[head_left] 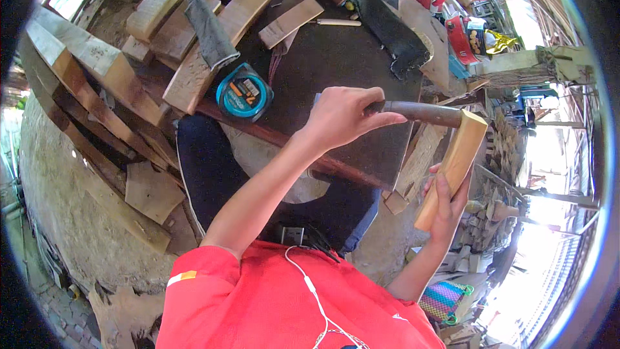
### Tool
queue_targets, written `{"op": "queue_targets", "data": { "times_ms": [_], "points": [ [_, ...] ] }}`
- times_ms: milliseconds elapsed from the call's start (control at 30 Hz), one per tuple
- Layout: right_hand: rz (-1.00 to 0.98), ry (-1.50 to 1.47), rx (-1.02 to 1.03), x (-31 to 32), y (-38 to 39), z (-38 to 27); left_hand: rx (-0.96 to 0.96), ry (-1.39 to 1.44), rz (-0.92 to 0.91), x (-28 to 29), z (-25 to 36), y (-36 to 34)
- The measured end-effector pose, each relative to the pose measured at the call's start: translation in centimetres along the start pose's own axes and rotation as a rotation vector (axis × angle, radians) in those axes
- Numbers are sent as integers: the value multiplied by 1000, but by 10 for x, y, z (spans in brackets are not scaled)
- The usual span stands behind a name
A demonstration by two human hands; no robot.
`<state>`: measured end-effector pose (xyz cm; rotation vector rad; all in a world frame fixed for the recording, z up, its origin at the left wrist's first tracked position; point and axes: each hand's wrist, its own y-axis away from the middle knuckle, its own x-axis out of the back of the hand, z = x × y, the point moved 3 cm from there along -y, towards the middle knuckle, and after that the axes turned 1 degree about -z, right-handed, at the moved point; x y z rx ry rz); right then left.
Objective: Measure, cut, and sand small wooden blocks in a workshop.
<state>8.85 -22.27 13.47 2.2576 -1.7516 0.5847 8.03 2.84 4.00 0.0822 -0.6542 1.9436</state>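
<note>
My left hand (pixel 341 116) is closed round a long, narrow dark piece (pixel 426 112), its thumb stretched along it. I cannot make out whether this is a blade or a bar. Its far end meets the upper end of a pale wooden block (pixel 452 171). My right hand (pixel 448 200) grips that block from below, fingers wrapped round its lower half, holding it tilted over the right side of my lap. Left of my left hand, a round turquoise tape measure (pixel 244 94) lies on the dark worktable (pixel 323 58).
Curved wooden pieces (pixel 223 39) are stacked at the left, with a broad dark blade (pixel 208 35) across them. Another dark, flat, blade-like piece (pixel 387 26) lies at the back. A small wood board (pixel 290 22) and thin stick (pixel 339 22) are nearby. Wood scraps (pixel 504 245) cover the right.
</note>
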Motion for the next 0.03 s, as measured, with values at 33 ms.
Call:
{"op": "queue_targets", "data": {
  "times_ms": [33],
  "points": [
    [-22, 6, -8, 2, 0, 0, -14, -2, -11, -1, -1, 0]
  ]
}}
